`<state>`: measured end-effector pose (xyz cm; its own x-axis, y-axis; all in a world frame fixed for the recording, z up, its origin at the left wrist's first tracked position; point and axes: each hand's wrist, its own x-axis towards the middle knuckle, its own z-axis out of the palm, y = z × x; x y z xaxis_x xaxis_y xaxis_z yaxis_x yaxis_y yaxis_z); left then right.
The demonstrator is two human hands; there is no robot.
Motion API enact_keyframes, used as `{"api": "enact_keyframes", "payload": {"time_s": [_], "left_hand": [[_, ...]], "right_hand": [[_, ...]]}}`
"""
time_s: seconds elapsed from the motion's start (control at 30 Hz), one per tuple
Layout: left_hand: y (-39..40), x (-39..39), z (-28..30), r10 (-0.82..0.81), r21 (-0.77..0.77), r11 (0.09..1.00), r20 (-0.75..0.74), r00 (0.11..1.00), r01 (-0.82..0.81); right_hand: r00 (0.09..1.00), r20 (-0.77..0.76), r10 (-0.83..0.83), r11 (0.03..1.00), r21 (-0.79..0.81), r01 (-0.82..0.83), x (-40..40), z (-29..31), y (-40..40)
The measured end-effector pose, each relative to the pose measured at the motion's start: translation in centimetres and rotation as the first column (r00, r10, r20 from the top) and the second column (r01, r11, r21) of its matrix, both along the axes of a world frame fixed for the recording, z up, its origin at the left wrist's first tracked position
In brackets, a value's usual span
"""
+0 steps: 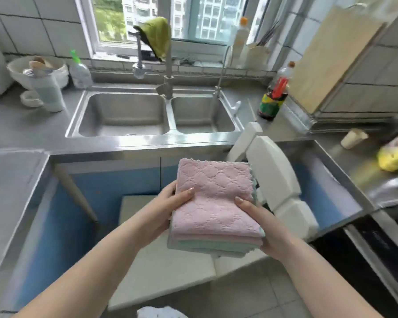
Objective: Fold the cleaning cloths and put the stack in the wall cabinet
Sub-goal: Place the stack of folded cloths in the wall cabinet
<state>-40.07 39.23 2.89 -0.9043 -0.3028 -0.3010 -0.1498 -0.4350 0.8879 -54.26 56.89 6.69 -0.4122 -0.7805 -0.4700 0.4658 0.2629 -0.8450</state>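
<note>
A steel-topped kitchen counter [21, 129] with a double sink [152, 115] is seen below a window. In front of it, the left hand [170, 203] is curled round the left edge of a stack of folded cloths [213, 203], thumb on top; the right hand [264, 223] grips the right edge likewise. The stack, pink above and green beneath, is held in the air between both hands, over a white board [161, 271]. A white chair [274, 175] stands just beside it. A green cloth [157, 35] is draped over the tap.
</note>
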Motion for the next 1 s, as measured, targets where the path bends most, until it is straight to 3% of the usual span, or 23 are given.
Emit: {"api": "enact_keyframes", "payload": {"time_s": [0.2, 0.4, 0.57, 0.7, 0.77, 0.83, 0.87, 1.0], "left_hand": [[12.2, -12.8, 5.4, -0.253, -0.042, 0.967, -0.144, 0.957, 0.250], [21.7, -21.8, 8.5, -0.431, -0.142, 0.902, -0.301, 0.851, 0.407], [28.0, -30.3, 10.4, -0.467, -0.325, 0.880, -0.449, 0.762, 0.348], [32.3, -34.2, 10.4, -0.668, -0.429, 0.740, -0.379, 0.641, 0.518], [34.0, -36.7, 11.1, -0.678, -0.499, 0.721, -0.360, 0.641, 0.481], [37.4, -39.7, 12.9, -0.736, -0.561, 0.662, -0.360, 0.573, 0.498], [38.4, -40.7, 13.5, -0.717, -0.569, 0.678, -0.367, 0.593, 0.466], [45.6, -44.3, 15.8, -0.783, -0.620, 0.612, -0.388, 0.486, 0.491]], "right_hand": [[0.934, -0.029, -0.356, 0.934, -0.030, 0.355, -7.5, 4.4, 14.7], [0.834, -0.123, -0.538, 0.843, -0.052, 0.535, -10.9, 8.4, 25.6], [0.714, -0.150, -0.684, 0.726, -0.050, 0.686, -12.3, 10.9, 32.4], [0.581, -0.182, -0.793, 0.600, -0.073, 0.797, -11.6, 14.1, 36.4], [0.535, -0.176, -0.826, 0.555, -0.088, 0.827, -11.4, 15.0, 37.8], [0.462, -0.183, -0.868, 0.490, -0.151, 0.859, -11.3, 16.7, 39.7], [0.442, -0.171, -0.881, 0.468, -0.173, 0.866, -11.4, 17.3, 40.1], [0.268, -0.157, -0.951, 0.303, -0.289, 0.908, -12.1, 18.1, 45.0]]}}
